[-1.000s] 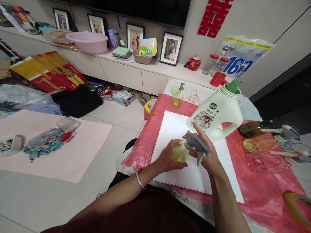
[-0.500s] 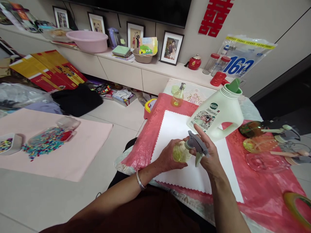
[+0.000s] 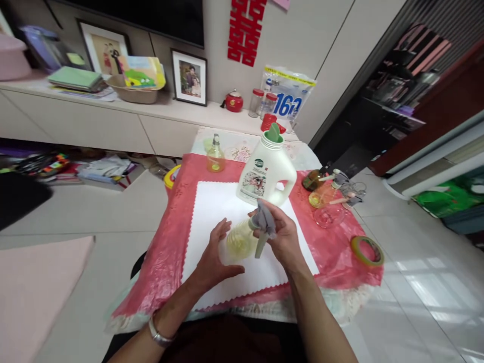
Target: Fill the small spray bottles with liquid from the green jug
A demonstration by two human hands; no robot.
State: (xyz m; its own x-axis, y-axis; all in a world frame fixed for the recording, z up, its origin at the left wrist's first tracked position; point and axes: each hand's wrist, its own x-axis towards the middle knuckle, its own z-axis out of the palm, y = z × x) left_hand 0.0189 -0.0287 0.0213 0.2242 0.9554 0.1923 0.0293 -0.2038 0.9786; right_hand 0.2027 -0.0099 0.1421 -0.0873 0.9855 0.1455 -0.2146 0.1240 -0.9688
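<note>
A clear spray bottle point(image 3: 238, 242) with a grey trigger head and some pale yellow liquid is held tilted over a white scallop-edged sheet point(image 3: 212, 201). My right hand point(image 3: 285, 239) is closed around its spray head. Around the bottle's base curves my left hand point(image 3: 207, 262), with the fingers on the far side and the thumb on the near side; this end is slightly blurred. Just beyond my hands stands a large pale jug point(image 3: 264, 174), with a green spout piece in its open mouth.
Another spray bottle point(image 3: 216, 157) stands at the table's back left. Several bottles, one a pink bottle point(image 3: 328, 216), lie on the right beside a roll of tape point(image 3: 367, 251). Red plastic film point(image 3: 166, 252) covers the table. A low cabinet point(image 3: 170, 133) runs behind it.
My view has swung to the right. The spray bottle stays between both hands, and more of its body now shows. My left hand's grip has loosened toward the base; my right forefinger has come down.
</note>
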